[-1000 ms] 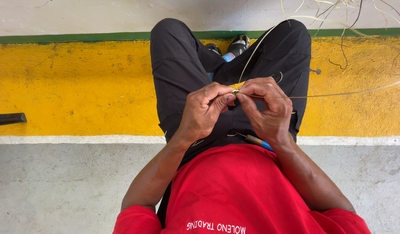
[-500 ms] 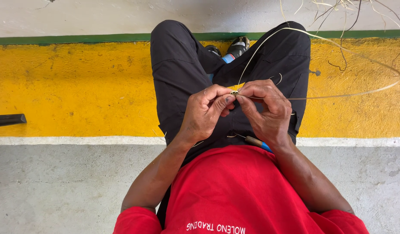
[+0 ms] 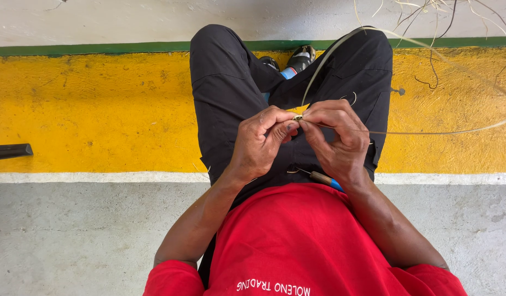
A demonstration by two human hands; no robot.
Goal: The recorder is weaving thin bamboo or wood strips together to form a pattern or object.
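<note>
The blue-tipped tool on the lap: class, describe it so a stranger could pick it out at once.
Start at the red shirt and go up to where it meets the black trousers. Just under the right hand lies the tool, a short brown stick with a blue end. Unlike the pale strands around it, it is thick and coloured.

two hands meet above the lap – the left hand (image 3: 261, 143) touching the right hand (image 3: 335, 140), a thin strand (image 3: 428, 132) pinched between them and trailing off right. a small tool (image 3: 325, 179) lies on the lap, under the right wrist.
</note>
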